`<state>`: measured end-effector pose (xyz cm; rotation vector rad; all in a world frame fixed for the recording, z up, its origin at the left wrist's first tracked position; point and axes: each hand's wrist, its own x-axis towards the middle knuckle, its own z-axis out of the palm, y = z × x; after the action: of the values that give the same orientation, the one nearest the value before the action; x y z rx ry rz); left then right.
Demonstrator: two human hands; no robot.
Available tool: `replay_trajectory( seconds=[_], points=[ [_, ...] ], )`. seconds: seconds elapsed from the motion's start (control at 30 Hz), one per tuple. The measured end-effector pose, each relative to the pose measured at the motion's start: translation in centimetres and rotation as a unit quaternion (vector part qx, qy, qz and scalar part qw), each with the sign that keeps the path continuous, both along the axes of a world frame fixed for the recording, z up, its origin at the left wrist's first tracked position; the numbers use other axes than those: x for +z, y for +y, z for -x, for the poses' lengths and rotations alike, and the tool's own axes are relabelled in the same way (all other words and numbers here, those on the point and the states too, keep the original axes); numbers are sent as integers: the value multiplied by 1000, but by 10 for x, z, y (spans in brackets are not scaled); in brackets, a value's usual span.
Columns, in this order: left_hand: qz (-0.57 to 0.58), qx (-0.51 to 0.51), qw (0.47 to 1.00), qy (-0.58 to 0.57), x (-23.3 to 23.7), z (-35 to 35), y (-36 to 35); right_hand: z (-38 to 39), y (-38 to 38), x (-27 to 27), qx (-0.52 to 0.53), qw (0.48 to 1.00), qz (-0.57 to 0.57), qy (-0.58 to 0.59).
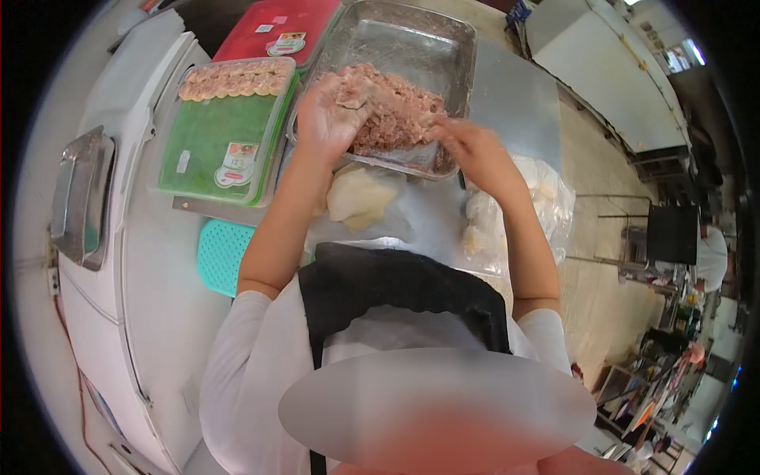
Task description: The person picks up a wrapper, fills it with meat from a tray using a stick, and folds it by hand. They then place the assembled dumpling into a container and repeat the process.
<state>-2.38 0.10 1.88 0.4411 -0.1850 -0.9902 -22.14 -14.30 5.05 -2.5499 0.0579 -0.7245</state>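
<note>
Ground meat (pixel 392 111) is heaped in the near part of a deep metal tray (pixel 412 39). Over the tray's left side my left hand (pixel 328 119) is turned palm up, with a small lump of meat (pixel 354 93) on its fingers. My right hand (pixel 471 150) is at the tray's right side, beside the meat, its fingers bent and blurred; whether they hold anything is not clear. Below the tray, between my forearms, lies a pale, flat piece of dough (pixel 360 196). A clear plastic bag of white pieces (pixel 522 210) lies by my right forearm.
At the left, a green container (pixel 218 146) has rows of formed pieces along its far end. Behind it is a red container (pixel 273 28). A turquoise perforated item (pixel 226 257) sits lower left, and an empty metal tray (pixel 79 198) further left. Another person (pixel 712 257) is far right.
</note>
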Motion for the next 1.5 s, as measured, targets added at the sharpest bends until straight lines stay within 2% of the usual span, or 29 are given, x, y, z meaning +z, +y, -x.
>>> replay_trajectory(
  seconds=[0.03,0.07,0.1,0.13,0.2,0.3,0.4,0.47,0.5,0.57,0.6,0.67,0.7,0.77,0.83,0.87,0.93,1.0,1.07,1.17,1.27,1.3,1.37,1.4,1.47,1.5],
  points=[
    [-8,-23,997,-80,1,4,4,3,-5,3,-25,995,-83,57],
    [-77,8,966,-248,3,6,9,10,-9,9,-51,979,-164,114],
    [-146,37,902,-405,14,10,15,15,-9,17,-76,951,-244,172],
    [-213,64,806,-548,23,15,18,17,-11,24,-65,940,-256,217],
    [-190,52,770,-606,31,20,16,21,-15,34,-39,911,-275,305],
    [-211,5,699,-684,39,20,18,28,-16,25,45,955,-210,206],
    [-220,-52,641,-733,46,17,19,22,-19,-12,106,961,-203,153],
    [-201,-66,601,-771,31,7,14,18,-28,-15,99,954,-207,191],
    [-239,-84,595,-762,30,9,12,16,-32,-17,95,950,-209,209],
    [-312,-120,581,-742,29,12,7,7,-54,-36,77,980,-105,149],
    [-337,-88,616,-706,18,9,6,5,-60,-42,67,989,-52,119],
    [-380,-18,679,-628,-25,-8,3,14,-34,-18,-13,992,-1,129],
    [-350,9,683,-641,-49,-18,1,14,-21,-10,-52,989,24,133],
    [-289,60,688,-663,-87,-34,0,5,-11,-29,-35,993,27,111],
    [-377,-14,653,-657,-42,-15,3,-2,-19,-64,-29,997,-3,77],
    [-417,-50,632,-651,-20,-5,5,3,-27,-67,-55,989,21,134],
    [-401,-107,704,-577,-7,-3,18,7,-38,-60,-107,963,70,239],
    [-354,-79,707,-607,5,2,30,23,-36,-38,-103,965,18,240],
    [-264,49,631,-728,20,7,39,33,-30,-15,-108,972,-48,203],
    [-194,16,604,-773,22,-6,41,35,-5,3,-31,969,-222,101],
    [-148,-105,637,-749,31,-19,42,13,33,-7,45,980,-167,99],
    [-160,-75,620,-765,31,-21,46,8,38,8,26,964,-166,208],
    [-188,-8,582,-791,33,-27,59,1,48,38,-60,982,-47,173],
    [-211,-21,608,-765,38,-31,66,-3,55,46,-102,983,13,152],
    [-256,-44,657,-708,48,-42,81,-13,75,38,-73,991,53,102],
    [-235,-77,648,-720,47,-54,84,-18,84,35,-59,993,72,78]
  ],
)
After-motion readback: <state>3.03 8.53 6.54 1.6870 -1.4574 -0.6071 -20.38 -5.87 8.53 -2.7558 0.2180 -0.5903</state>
